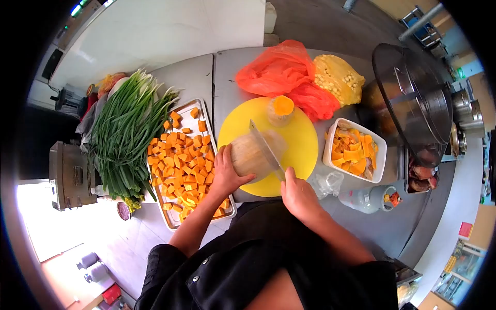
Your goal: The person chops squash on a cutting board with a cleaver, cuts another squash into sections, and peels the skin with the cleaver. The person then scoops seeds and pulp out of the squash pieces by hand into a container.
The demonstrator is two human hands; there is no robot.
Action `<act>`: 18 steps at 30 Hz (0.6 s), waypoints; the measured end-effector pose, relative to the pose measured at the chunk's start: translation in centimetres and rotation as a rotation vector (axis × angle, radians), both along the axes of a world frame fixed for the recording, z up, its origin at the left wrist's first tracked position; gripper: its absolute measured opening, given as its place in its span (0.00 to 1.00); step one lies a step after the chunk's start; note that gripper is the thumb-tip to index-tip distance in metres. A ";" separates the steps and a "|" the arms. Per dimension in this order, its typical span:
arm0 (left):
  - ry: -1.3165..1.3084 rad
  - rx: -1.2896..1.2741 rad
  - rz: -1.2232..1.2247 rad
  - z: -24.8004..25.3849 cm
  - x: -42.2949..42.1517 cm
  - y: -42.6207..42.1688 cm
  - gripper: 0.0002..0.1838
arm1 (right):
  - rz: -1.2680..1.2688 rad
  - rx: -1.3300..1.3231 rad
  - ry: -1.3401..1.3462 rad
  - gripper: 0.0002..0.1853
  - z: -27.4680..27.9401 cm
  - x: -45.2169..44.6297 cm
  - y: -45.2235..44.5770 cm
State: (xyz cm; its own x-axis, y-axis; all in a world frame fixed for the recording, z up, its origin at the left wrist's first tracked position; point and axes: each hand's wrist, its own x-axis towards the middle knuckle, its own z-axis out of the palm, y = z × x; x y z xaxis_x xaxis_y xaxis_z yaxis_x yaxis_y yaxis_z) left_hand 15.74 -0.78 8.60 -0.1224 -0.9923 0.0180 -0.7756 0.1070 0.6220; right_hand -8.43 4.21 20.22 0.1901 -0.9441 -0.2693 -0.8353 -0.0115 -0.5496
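A large pale-skinned butternut squash lies on a round yellow cutting board. My left hand holds it from the left, with fingers on top and thumb along the near side. My right hand is closed on the handle of a kitchen knife. The blade crosses the right part of the squash, its tip pointing away from me; how deep it sits I cannot tell. Farther back on the board, a smaller squash piece stands with its orange cut face up.
To the left, a metal tray carries orange cubes beside long green onions. Behind the board lie a red plastic bag and a bag of pale yellow pieces. At right stand a white tub of peelings and a large dark pot.
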 end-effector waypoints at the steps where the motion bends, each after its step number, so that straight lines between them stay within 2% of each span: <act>1: -0.001 0.003 0.004 0.0 0.0 0.1 0.67 | 0.004 0.021 0.016 0.17 0.5 0.1 -0.4; 4: 0.010 0.024 0.006 0.2 0.1 0.1 0.67 | 0.012 0.117 0.047 0.17 2.2 0.6 -2.1; 7: 0.028 0.044 0.029 0.3 0.3 -0.2 0.67 | 0.031 0.139 0.090 0.20 0.8 1.4 -3.1; 13: 0.026 0.019 0.034 -0.2 0.7 -0.7 0.67 | 0.062 0.156 0.146 0.19 1.0 2.0 -4.7; 16: 0.020 0.036 0.047 1.3 0.8 -0.1 0.60 | 0.072 0.120 0.139 0.16 0.8 1.9 -4.5; 18: -0.022 0.155 0.014 2.9 2.1 -1.8 0.51 | 0.080 0.103 0.138 0.15 1.1 2.2 -4.0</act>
